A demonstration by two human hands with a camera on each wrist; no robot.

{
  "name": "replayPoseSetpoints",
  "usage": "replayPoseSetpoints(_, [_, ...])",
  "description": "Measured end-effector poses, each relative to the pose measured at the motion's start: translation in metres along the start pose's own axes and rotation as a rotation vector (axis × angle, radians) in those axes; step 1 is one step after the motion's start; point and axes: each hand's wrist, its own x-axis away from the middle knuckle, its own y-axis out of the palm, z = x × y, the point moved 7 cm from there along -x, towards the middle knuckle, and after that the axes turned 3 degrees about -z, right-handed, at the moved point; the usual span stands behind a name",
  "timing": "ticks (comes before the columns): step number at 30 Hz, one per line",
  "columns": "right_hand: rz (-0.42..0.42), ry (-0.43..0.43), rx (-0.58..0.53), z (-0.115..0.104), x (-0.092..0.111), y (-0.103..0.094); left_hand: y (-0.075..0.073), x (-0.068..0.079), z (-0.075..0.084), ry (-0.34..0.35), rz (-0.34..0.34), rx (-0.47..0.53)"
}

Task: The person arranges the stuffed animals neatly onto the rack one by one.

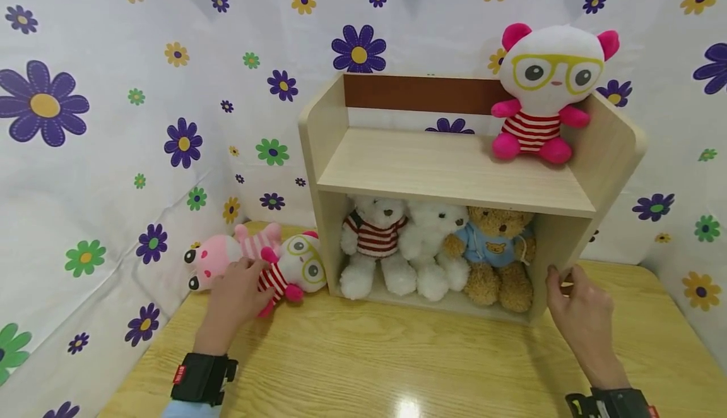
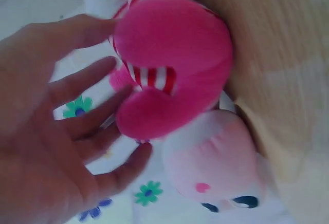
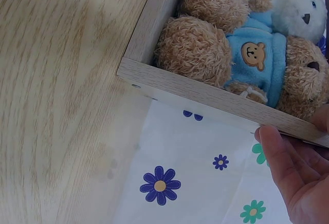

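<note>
My left hand [image 1: 235, 295] reaches over a plush panda [image 1: 303, 263] with yellow glasses and a red-striped body, lying on its side on the table. In the left wrist view its pink legs [image 2: 180, 44] face the palm, with my loosely spread fingers right at them. A pale pink plush toy [image 1: 216, 257] lies just beside it. My right hand [image 1: 582, 314] pinches the front edge of the wooden shelf's right side panel [image 1: 562, 247]. In the right wrist view, a brown bear [image 3: 195, 49] in a blue top sits just inside that panel.
The lower compartment also holds a white bear [image 1: 377, 241] in a striped shirt and a plain white bear [image 1: 433, 247]. Another plush panda [image 1: 553, 83] sits at the right of the upper shelf [image 1: 420, 159]. Flowered cloth [image 1: 130, 216] hangs behind the wooden table [image 1: 352, 361].
</note>
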Motion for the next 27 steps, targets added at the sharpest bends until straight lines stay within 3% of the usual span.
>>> replayPoseSetpoints(5, [-0.017, 0.006, -0.001, 0.001, 0.001, 0.000, 0.014, -0.003, 0.006, -0.015, -0.103, -0.122])
replayPoseSetpoints(11, [-0.012, -0.011, 0.001, 0.000, 0.001, 0.000, 0.023, -0.008, 0.004, -0.022, -0.096, -0.167])
replayPoseSetpoints(21, [-0.019, -0.011, -0.003, 0.003, 0.001, 0.000, 0.025, -0.020, -0.005, -0.023, -0.078, -0.144])
replayPoseSetpoints(27, [-0.034, 0.010, -0.020, 0.003, 0.001, 0.001, 0.022, -0.019, -0.018, -0.070, -0.080, 0.012])
